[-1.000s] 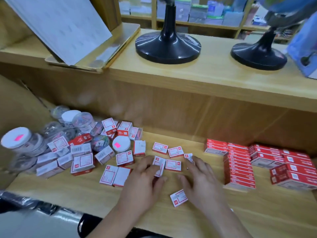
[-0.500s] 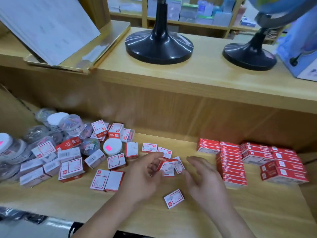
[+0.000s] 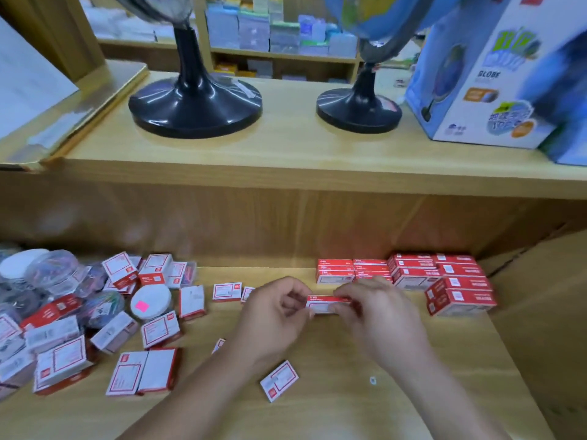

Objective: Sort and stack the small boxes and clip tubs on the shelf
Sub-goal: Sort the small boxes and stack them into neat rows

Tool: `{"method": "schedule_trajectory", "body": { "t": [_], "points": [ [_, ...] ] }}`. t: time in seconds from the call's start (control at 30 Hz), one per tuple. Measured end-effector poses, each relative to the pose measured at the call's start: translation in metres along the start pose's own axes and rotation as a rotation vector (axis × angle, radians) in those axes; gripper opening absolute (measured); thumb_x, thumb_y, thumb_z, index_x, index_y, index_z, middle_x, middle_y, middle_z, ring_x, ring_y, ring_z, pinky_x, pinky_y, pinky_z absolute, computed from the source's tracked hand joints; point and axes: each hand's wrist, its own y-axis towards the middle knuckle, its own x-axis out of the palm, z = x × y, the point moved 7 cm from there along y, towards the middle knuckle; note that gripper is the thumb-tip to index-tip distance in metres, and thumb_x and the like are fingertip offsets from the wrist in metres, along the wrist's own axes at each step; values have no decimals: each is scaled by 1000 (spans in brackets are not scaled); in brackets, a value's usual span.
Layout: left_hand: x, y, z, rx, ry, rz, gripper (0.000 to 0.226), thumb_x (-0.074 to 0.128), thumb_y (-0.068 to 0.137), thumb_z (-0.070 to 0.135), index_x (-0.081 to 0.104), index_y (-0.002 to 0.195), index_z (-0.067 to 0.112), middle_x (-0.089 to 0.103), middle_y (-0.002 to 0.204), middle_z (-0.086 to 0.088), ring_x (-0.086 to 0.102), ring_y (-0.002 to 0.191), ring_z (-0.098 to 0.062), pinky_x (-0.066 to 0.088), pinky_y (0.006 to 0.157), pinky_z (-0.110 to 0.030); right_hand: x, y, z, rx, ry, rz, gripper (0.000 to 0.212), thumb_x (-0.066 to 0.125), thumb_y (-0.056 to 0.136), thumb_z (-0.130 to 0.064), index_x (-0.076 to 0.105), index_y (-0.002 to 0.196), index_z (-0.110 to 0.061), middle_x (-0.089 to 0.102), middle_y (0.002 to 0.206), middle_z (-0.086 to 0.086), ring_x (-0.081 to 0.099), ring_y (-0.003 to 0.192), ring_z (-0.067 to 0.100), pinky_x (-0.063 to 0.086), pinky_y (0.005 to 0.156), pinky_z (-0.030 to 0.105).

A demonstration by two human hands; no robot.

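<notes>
Head view: both hands meet over the lower shelf (image 3: 349,401), just below the frame's centre. The left hand (image 3: 276,315) has its fingers curled and pinches the left end of a small red-and-white box (image 3: 324,304). The right hand (image 3: 374,315) pinches its right end, fingers bent over the top. The box is held level between them, clear of the board. Whether it is one box or several pressed together, I cannot tell.

At 2 o'clock from the hands, against the back panel, are the stacked red boxes (image 3: 413,274), set in tidy rows and layers. At 9 o'clock lies a loose heap of small boxes (image 3: 158,331), tilted and overlapping, white labels up. Among them stands a tub with a white lid and pink sticker (image 3: 151,301). Further toward 10 o'clock, clear clip tubs (image 3: 57,274) crowd the left edge. A single box (image 3: 279,380) lies flat at 6 o'clock, beside the left forearm, and two more lie at 10 o'clock just behind the left hand.

At 12 o'clock, on the upper shelf (image 3: 286,147), stand two black globe bases (image 3: 195,103) and, at 1 o'clock, a blue globe carton (image 3: 476,74).
</notes>
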Motion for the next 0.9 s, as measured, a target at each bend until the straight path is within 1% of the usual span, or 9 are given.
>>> {"method": "schedule_trajectory", "body": {
  "t": [0.1,0.2,0.3,0.37,0.43,0.63,0.77,0.83,0.9],
  "points": [
    [-4,19,4,136,298,97,25,74,83,10,72,100,28,71,96,14,67,90,-1,50,81,-17,6,21,0,-83,-166,68,17,81,72,-45,76,82,-33,56,79,-10,53,82,20,48,66,33],
    [-22,14,2,215,464,186,28,74,83,13,72,111,20,69,106,13,63,100,-6,39,86,-5,21,35,3,-94,-325,79,16,86,64,-37,75,73,-29,55,75,-4,52,77,24,46,65,35],
    [-38,-4,-9,229,465,234,31,67,84,23,71,114,20,67,111,13,65,99,-9,47,86,-16,22,35,4,-40,-408,127,17,83,64,-25,72,75,-20,54,81,1,50,80,28,40,67,39],
    [-47,-16,-19,204,447,260,33,65,84,26,70,116,22,67,112,15,66,99,-8,52,84,-24,24,34,0,-39,-410,143,23,81,65,-31,71,82,-19,52,84,3,50,82,30,39,68,40],
    [-52,-25,-26,189,474,261,31,66,83,23,71,114,24,67,110,16,65,102,-7,50,87,-23,28,37,-2,-63,-388,141,25,82,66,-39,73,84,-23,52,83,3,52,82,30,41,67,40],
    [-51,-37,-31,218,625,155,34,65,85,24,70,118,23,65,120,10,60,114,-12,46,96,-24,33,37,2,-120,-363,147,13,83,73,-32,73,78,-26,48,81,1,50,79,29,40,66,39],
    [-64,-58,-18,279,676,219,34,61,85,10,70,115,20,64,117,6,62,106,-17,50,88,-32,9,10,-30,-215,-116,200,25,79,77,-35,73,98,-23,57,84,-2,56,79,26,46,62,35],
    [-69,-75,-18,264,693,226,33,64,84,5,70,111,24,60,105,9,62,93,-16,53,75,-34,18,-11,-42,-168,100,43,25,74,78,-41,72,100,-30,58,82,-12,62,77,19,52,60,33],
    [-71,-93,-28,201,695,218,35,72,81,12,69,111,30,57,100,15,63,87,-13,53,67,-29,48,-31,-43,-8,283,-201,40,67,72,-53,72,104,-31,53,81,-20,62,75,11,53,67,30]
  ]
}}
